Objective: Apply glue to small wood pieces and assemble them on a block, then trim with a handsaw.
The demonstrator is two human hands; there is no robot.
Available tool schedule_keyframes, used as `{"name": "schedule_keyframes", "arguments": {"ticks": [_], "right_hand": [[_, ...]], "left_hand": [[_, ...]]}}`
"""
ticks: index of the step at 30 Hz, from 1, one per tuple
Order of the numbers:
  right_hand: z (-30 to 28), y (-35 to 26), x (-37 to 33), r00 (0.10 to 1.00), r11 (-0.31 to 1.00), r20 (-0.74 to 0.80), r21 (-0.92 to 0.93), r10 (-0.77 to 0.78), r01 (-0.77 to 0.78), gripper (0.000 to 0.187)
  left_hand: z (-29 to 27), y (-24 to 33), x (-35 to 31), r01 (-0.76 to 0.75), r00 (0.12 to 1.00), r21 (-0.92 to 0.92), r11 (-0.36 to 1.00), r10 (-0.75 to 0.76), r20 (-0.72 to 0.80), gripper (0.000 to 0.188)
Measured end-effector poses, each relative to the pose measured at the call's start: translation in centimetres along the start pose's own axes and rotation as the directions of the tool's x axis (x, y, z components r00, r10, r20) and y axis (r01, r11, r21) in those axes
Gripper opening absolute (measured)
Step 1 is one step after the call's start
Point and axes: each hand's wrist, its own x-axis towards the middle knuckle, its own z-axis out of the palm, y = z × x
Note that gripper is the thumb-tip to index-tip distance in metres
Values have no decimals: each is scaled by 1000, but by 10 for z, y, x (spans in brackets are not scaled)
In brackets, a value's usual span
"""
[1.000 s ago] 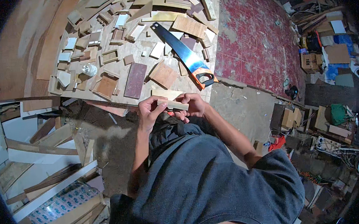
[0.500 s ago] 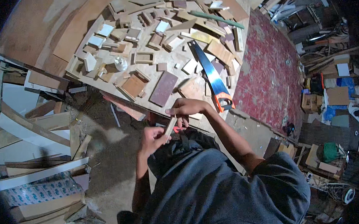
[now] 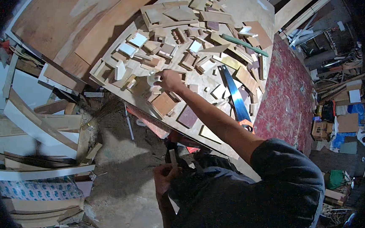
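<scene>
My right hand (image 3: 170, 80) reaches far over the worktable, its fingers closed around a small whitish, see-through bottle (image 3: 152, 78) among the wood offcuts. Low and near my body, my left hand (image 3: 165, 177) grips a short, narrow wood strip (image 3: 173, 158) that sticks up out of the fingers. Just on the near side of the bottle lies a shallow wooden box (image 3: 163, 104) with a brown bottom. A dark reddish-brown board (image 3: 187, 116) rests below my right forearm. To the right of that forearm lies a handsaw (image 3: 233, 91) with an orange and black handle.
Many small wood blocks and little wooden assemblies cover the worktable (image 3: 218, 142). A green strip (image 3: 244, 45) lies toward its far right. Large boards (image 3: 70, 24) stand at the far left. Boards and scraps (image 3: 43, 123) pile up on the left floor. A worn red surface (image 3: 284, 90) borders the right.
My right hand has left the wood strip and moved forward to the bottle. My left hand has drawn back toward my body with the strip. The view has shifted, moving the table rightward and down.
</scene>
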Motion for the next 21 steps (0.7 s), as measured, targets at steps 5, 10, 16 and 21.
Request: {"name": "schedule_keyframes", "arguments": {"ticks": [5,10,16,21], "right_hand": [[14,16,19,998,996,-44,-70,55,-58,25],[14,3,24,987,992,-152,121,51,-33,21],[-6,25,14,978,941,-188,339,86,-18,30],[-47,34,-11,927,724,-151,671,344,-159,21]], "left_hand": [[-11,-31,6,8,998,-129,992,1,66,21],[-15,-35,7,42,996,-208,977,-25,84,20],[-17,-4,15,27,994,-191,981,-6,109,24],[-2,26,28,18,993,-282,959,16,117,29]]}}
